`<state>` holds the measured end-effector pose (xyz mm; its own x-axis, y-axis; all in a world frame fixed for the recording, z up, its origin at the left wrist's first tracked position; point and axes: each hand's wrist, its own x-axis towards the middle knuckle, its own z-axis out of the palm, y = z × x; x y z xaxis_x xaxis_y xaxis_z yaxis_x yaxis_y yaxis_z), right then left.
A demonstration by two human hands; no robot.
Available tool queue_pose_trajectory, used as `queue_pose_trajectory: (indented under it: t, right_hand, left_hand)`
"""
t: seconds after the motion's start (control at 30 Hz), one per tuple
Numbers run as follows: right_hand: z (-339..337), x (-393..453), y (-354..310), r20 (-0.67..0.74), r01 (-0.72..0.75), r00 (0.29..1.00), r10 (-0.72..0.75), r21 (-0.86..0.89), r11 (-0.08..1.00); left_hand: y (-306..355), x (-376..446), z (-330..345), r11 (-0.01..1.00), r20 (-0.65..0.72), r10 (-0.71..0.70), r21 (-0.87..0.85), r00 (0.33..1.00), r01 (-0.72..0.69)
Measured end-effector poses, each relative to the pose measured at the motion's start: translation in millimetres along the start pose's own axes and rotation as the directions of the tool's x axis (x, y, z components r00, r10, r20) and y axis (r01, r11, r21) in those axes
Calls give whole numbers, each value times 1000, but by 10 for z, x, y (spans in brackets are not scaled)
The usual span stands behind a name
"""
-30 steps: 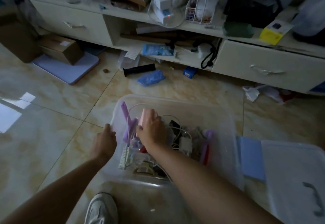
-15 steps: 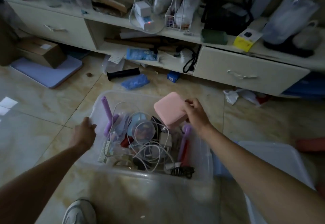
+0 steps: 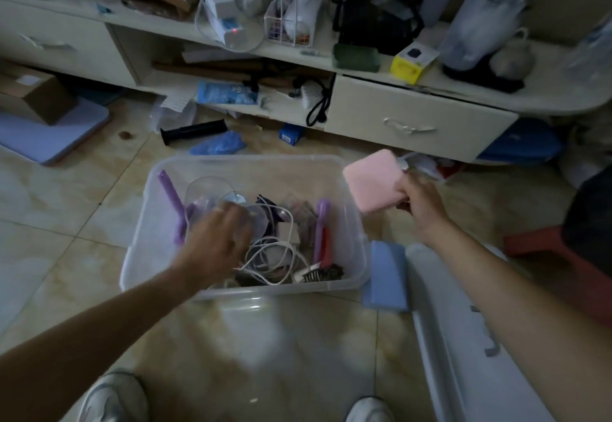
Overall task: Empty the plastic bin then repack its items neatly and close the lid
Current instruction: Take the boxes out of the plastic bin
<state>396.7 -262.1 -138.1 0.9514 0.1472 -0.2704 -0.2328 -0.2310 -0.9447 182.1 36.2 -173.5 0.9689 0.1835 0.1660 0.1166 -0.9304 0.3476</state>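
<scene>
Right hand (image 3: pixel 418 200) grips flat pink square case (image 3: pixel 372 180), outside clear plastic bin (image 3: pixel 351 189) at 3 o'clock; set it on floor clear of lid. Left hand (image 3: pixel 217 239) blurred over contents, grip unclear.

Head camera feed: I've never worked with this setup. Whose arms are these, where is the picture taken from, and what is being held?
No machine here: a person wears one camera on the head, looking down at their own bare arms. On the tiled floor stands a clear plastic bin, lid off, holding white cables, a purple comb and other odds. The right hand holds a pink case outside the bin's right rim. The left hand, blurred, reaches among the contents. The lid lies to the right.
</scene>
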Motion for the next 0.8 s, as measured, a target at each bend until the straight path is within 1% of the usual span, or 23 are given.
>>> queue_pose_trajectory:
  t: [0.03, 0.07, 0.1, 0.13, 0.17, 0.2, 0.23, 0.27, 0.3, 0.33, 0.37, 0.4, 0.43, 0.47, 0.53, 0.6, 0.63, 0.7, 0.77, 0.8]
  right_hand:
    - [-116, 46, 74, -81, -18, 997, 16, -24, 1000]
    - [-224, 70, 200, -148, -48, 988, 38, -67, 997]
    - [-317, 69, 361, -209, -88, 976, 59, -131, 987]
    - [-387, 33, 523, -264, -127, 962, 67, -218, 968]
    - [-427, -34, 670, -302, -155, 952, 47, -342, 927]
    - [-447, -102, 818, -308, -162, 951, -6, -517, 840]
    - [-453, -173, 961, -269, -142, 960, -79, -708, 692]
    - [-439, -254, 1088, -191, -88, 969, -158, -860, 502]
    - [-418, -321, 1220, -79, -7, 972, -222, -952, 305]
    - [-391, -376, 1334, 40, 77, 961, -272, -989, 128]
    - [-351, -431, 1404, 133, 138, 940, -315, -990, -6]
    - [-316, -466, 1470, 199, 174, 917, -346, -979, -102]
    - [-278, -498, 1526, 243, 193, 901, -361, -966, -170]
    - [-242, -540, 1571, 260, 193, 899, -351, -957, -214]
    - [-200, -624, 1654, 243, 180, 928, -284, -956, -231]
    - [-182, -656, 1697, 179, 150, 972, -152, -971, -186]
    - [-173, -632, 1699, 160, 148, 982, -95, -981, -123]
    - [-137, -530, 1680, 104, 104, 995, -9, -992, 68]
    - [-81, -438, 1609, -12, -27, 998, 62, -965, 260]
    - [-57, -400, 1584, -69, -92, 994, 80, -941, 326]
  left_hand:
    - [238, -49, 62, 993, 164, 115, -34, 980, -111]
    - [441, -126, 165, 974, 308, 225, -53, 924, -219]
    - [592, -212, 316, 944, 400, 319, -51, 859, -326]
    - [694, -295, 492, 913, 444, 380, -37, 812, -407]
    - [748, -350, 635, 899, 454, 398, -21, 797, -438]
    - [749, -368, 744, 902, 442, 396, -23, 805, -431]
    - [709, -362, 821, 908, 426, 394, -43, 814, -417]
    - [649, -336, 849, 908, 418, 404, -75, 814, -413]
    - [578, -307, 848, 911, 430, 401, -92, 809, -403]
    - [521, -292, 816, 914, 451, 395, -107, 800, -391]
    - [470, -307, 790, 915, 471, 397, -129, 788, -383]
    - [427, -324, 753, 911, 471, 410, -164, 781, -379]
    - [400, -344, 708, 902, 466, 431, -202, 772, -381]
    - [364, -385, 680, 896, 471, 444, -236, 762, -376]
    - [256, -487, 693, 884, 461, 465, -294, 756, -364]
    - [170, -519, 738, 872, 429, 490, -240, 759, -427]
    - [153, -526, 764, 855, 405, 516, -188, 755, -483]
    - [167, -523, 793, 828, 395, 547, -128, 738, -545]
    - [201, -508, 789, 827, 401, 547, -120, 735, -549]
    - [208, -501, 794, 825, 396, 551, -126, 735, -551]
